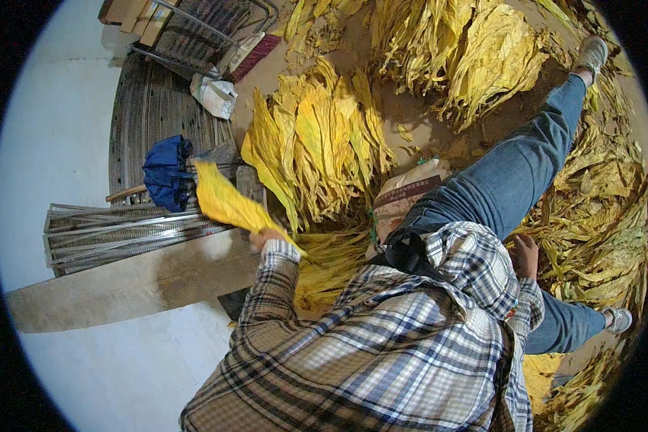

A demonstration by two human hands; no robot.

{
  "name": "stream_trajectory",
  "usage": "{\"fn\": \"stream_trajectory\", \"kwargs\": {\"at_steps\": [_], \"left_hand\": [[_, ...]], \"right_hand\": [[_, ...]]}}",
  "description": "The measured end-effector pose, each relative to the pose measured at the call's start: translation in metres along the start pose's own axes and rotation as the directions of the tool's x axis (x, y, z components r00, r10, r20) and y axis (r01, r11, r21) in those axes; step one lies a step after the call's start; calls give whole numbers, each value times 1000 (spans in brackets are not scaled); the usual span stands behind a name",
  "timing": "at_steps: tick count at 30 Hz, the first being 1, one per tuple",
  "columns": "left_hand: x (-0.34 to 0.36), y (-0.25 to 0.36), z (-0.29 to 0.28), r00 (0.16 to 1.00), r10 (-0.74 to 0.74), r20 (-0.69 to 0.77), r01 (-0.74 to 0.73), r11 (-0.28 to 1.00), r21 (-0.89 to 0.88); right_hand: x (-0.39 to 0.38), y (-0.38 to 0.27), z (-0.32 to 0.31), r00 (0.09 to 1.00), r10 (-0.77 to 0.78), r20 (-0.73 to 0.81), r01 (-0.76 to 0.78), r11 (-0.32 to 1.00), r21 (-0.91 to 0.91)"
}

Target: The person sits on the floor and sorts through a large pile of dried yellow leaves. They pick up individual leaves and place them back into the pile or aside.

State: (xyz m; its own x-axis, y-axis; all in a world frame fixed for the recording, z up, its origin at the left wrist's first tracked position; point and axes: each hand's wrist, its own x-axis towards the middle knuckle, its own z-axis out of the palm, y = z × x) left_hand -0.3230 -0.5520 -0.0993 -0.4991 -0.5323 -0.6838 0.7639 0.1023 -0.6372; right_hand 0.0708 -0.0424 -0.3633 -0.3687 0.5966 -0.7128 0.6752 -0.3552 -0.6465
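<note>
A broad yellow dried tobacco leaf (227, 200) is pinched in my left hand (268, 238). The leaf slants up and left, its far end slightly blurred, above the edge of a wooden plank. My right hand (525, 256) is beside my leg, at the edge of a large heap of brownish-yellow leaves (590, 209); its fingers are partly hidden and their grip is unclear. A tall bundle of yellow leaves (309, 144) stands ahead of my left hand. More leaves (327, 266) lie low beside my left forearm.
Another big leaf pile (457, 57) spreads at the far side. To the left are a folded blue umbrella (167, 173), metal-framed racks (122, 234), a long plank (144, 284) and a white bag (214, 96). A broom (255, 57) leans near a chair frame. A printed sack (407, 194) lies by my leg.
</note>
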Motion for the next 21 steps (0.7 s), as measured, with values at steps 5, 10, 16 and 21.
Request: {"fn": "stream_trajectory", "kwargs": {"at_steps": [5, 10, 16, 21], "left_hand": [[23, 52, 67, 994, 109, -26, -110, 906, -409], [22, 97, 72, 923, 275, -269, -371, 818, -439], [1, 112, 22, 530, 407, -744, -615, 789, -7], [27, 101, -9, 825, -108, -555, -496, 333, -802]], "right_hand": [[1, -5, -6, 997, 56, 49, -57, 998, 23], [-1, -3, -13, 997, -11, 82, 7, 999, 40], [-17, -14, -14, 983, 160, 92, -183, 908, 378], [-32, -55, 17, 980, 152, -125, -117, 960, 253]]}}
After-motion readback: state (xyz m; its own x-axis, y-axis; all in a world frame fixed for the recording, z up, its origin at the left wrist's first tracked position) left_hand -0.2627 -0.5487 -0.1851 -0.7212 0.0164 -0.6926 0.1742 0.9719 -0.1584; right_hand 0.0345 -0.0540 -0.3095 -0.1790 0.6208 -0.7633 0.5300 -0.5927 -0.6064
